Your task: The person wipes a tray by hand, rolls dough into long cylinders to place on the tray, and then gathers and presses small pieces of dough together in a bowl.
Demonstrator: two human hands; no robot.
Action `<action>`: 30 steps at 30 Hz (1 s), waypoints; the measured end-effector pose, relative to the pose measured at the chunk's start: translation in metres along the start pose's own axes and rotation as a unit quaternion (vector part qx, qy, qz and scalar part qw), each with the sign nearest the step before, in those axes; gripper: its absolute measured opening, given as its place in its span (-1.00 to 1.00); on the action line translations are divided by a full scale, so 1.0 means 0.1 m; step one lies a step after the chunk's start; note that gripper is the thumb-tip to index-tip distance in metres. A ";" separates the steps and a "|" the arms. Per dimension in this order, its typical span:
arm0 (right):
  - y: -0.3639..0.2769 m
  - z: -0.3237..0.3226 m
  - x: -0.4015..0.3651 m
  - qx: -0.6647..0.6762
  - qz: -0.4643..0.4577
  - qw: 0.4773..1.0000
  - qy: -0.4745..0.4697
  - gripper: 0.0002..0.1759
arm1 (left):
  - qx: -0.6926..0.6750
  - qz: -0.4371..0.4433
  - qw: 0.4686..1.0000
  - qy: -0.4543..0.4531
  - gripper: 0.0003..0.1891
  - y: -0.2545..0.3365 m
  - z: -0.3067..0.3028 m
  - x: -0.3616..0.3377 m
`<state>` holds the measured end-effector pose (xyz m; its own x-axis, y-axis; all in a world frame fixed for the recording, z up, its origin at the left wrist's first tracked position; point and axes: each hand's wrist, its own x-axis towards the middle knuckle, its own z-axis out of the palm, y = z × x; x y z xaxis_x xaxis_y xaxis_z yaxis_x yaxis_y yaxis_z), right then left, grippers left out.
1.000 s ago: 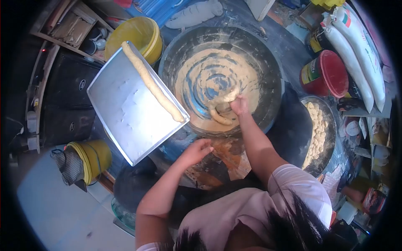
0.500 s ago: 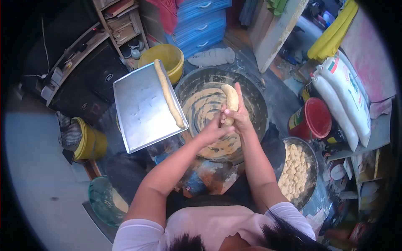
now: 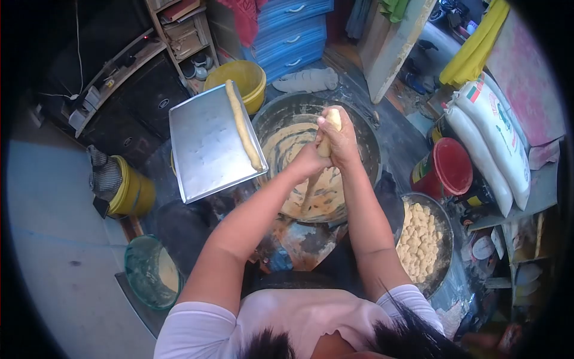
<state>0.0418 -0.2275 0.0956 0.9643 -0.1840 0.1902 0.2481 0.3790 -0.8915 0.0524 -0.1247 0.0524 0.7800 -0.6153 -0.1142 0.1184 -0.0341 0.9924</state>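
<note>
A short, thick roll of pale dough [image 3: 334,118] is gripped between both hands above a wide dark basin [image 3: 371,119]. My right hand [image 3: 345,142] is closed around its upper part, fingers curled over it. Lower down, my left hand [image 3: 310,160] is closed at the bottom end, its fingers partly hidden. Wet, floury streaks coat the basin's inside. Left of the basin, a metal tray [image 3: 203,143] carries one long dough rope [image 3: 243,127] along its right edge.
A round pan [image 3: 447,239] full of small dough lumps stands at the right, near a red bucket [image 3: 451,167] and white sacks [image 3: 496,137]. Yellow buckets [image 3: 254,90] and a green bowl [image 3: 134,272] with flour-like powder are on the left.
My right hand's fingers have folded over the dough, which was sticking up more exposed beside outstretched fingers. The view has shifted slightly.
</note>
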 end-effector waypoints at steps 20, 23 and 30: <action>-0.25 -0.22 -0.08 -0.291 -0.230 0.928 -0.016 -0.33 | 0.050 0.056 0.997 0.023 -0.81 0.51 0.27 0.05; -0.16 0.00 -0.35 -0.187 -0.215 0.958 0.018 -0.22 | 0.004 0.085 0.994 0.066 -0.81 0.67 0.31 0.02; -0.09 -0.18 -0.31 -0.029 -0.086 0.996 0.020 -0.11 | -0.076 0.158 0.981 0.084 -0.69 1.06 0.27 0.10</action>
<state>0.0083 -0.2413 0.0903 0.9030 -0.2781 0.3276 0.4033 0.2858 -0.8693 0.0565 -0.1558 0.1579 0.8814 -0.4373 0.1788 -0.0645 0.2635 0.9625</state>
